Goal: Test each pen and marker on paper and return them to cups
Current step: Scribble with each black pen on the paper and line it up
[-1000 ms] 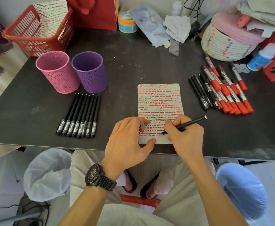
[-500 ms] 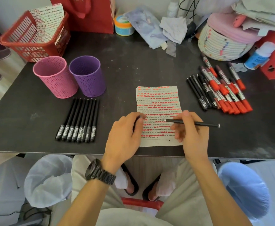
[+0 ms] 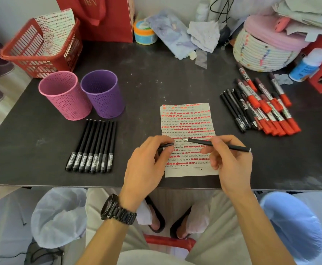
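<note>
Lifted off the paper (image 3: 187, 119) since a second ago, the pen (image 3: 198, 142) hangs nearly level above it, pinched by the right hand (image 3: 230, 165), nib pointing left at the cap (image 3: 167, 144), which the left hand (image 3: 146, 165) pinches between thumb and forefinger. The pink cup (image 3: 64, 96) and purple cup (image 3: 103, 94) stand far left.

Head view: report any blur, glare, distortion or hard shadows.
Head view: light soft and even, faint shadows by the pink cup; no strong glare on the table. Head view: wide-angle warp tilts the red basket near the edge. Head view: blue bottle smeared; paper and the pen held by the right hand fairly sharp.
</note>
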`<state>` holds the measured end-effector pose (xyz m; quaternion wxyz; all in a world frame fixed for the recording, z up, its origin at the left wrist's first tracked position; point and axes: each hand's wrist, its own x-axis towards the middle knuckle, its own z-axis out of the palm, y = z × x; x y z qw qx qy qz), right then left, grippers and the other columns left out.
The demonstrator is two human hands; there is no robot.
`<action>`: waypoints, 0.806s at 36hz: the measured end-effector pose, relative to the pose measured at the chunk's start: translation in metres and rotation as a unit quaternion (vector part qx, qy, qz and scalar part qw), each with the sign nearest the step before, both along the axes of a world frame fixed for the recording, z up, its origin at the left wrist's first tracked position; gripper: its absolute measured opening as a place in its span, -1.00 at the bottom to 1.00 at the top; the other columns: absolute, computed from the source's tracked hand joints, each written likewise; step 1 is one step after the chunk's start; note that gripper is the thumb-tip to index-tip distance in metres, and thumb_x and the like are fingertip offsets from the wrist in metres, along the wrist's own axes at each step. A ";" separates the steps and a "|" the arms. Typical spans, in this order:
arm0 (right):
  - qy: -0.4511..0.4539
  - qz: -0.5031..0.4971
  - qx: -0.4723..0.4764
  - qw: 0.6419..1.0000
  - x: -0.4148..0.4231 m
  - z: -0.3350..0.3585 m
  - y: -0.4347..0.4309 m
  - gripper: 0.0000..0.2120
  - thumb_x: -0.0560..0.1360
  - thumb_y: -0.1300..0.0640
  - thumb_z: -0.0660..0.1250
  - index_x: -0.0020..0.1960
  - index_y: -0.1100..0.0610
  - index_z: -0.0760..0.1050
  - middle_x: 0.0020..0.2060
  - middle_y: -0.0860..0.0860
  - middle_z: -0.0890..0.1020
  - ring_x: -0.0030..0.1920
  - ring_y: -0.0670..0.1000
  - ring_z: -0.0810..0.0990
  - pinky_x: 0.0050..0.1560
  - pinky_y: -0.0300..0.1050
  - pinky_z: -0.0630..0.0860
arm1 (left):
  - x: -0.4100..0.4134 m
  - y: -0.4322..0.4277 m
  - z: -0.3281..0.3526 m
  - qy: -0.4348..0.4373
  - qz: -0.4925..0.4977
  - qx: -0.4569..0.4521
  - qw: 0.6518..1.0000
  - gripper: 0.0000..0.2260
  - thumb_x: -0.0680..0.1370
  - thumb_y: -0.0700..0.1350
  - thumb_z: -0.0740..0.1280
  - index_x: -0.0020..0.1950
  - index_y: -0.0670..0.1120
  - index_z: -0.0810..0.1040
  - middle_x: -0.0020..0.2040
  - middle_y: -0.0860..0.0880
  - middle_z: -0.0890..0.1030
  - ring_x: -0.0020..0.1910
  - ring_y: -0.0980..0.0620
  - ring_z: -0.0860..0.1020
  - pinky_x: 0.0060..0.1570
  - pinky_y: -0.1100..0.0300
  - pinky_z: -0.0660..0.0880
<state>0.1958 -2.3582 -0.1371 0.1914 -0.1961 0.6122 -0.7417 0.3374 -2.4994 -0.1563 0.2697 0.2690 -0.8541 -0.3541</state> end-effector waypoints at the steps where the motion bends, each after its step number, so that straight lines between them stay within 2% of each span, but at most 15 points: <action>1: -0.002 0.001 -0.002 1.000 0.000 0.000 0.000 -0.84 0.50 -0.02 0.38 -0.18 0.04 0.60 -0.33 0.14 0.70 -0.52 -0.05 0.42 -0.46 -0.26 0.37 | 0.000 0.000 0.000 0.001 0.000 -0.003 1.000 -0.83 0.61 0.18 0.22 0.18 0.26 0.48 -0.02 0.42 0.49 -0.17 0.19 0.53 -0.23 0.45 0.38; 8: -0.010 0.003 0.002 1.000 0.001 0.000 0.001 -0.81 0.50 -0.05 0.39 -0.20 0.05 0.60 -0.36 0.16 0.69 -0.53 -0.05 0.42 -0.46 -0.28 0.36 | 0.000 0.000 -0.001 0.009 -0.001 0.000 1.000 -0.82 0.61 0.18 0.24 0.19 0.26 0.50 0.04 0.33 0.53 -0.17 0.13 0.54 -0.22 0.37 0.44; 18: 0.024 0.026 0.040 0.999 0.001 -0.001 0.001 -0.81 0.49 -0.08 0.41 -0.18 0.02 0.62 -0.37 0.12 0.69 -0.50 -0.06 0.45 -0.44 -0.28 0.40 | 0.001 -0.001 0.000 -0.006 -0.010 -0.012 1.000 -0.81 0.62 0.19 0.25 0.21 0.27 0.53 0.09 0.34 0.52 -0.16 0.12 0.55 -0.25 0.43 0.40; 21: 0.040 0.041 0.054 0.997 0.002 0.001 0.002 -0.84 0.47 -0.05 0.43 -0.15 0.03 0.64 -0.35 0.10 0.70 -0.48 -0.07 0.47 -0.42 -0.29 0.42 | 0.001 0.000 0.000 -0.010 -0.013 -0.013 1.000 -0.80 0.61 0.20 0.24 0.20 0.27 0.54 0.10 0.33 0.53 -0.17 0.11 0.55 -0.25 0.43 0.40; 26: 0.053 0.060 0.062 0.995 0.003 0.005 0.002 -0.94 0.50 0.13 0.43 -0.10 0.11 0.66 -0.33 0.06 0.71 -0.42 -0.14 0.57 -0.39 -0.34 0.44 | 0.001 0.000 0.002 -0.008 -0.016 -0.011 1.000 -0.82 0.61 0.17 0.27 0.19 0.27 0.55 0.10 0.32 0.53 -0.18 0.13 0.54 -0.24 0.43 0.39; 29: 0.060 0.068 0.068 0.994 0.005 0.007 0.003 -0.94 0.49 0.14 0.44 -0.08 0.11 0.67 -0.31 0.04 0.72 -0.38 -0.14 0.62 -0.36 -0.36 0.46 | 0.001 0.000 0.003 -0.009 -0.016 -0.009 1.000 -0.80 0.60 0.20 0.25 0.18 0.27 0.56 0.10 0.33 0.53 -0.19 0.16 0.53 -0.24 0.44 0.38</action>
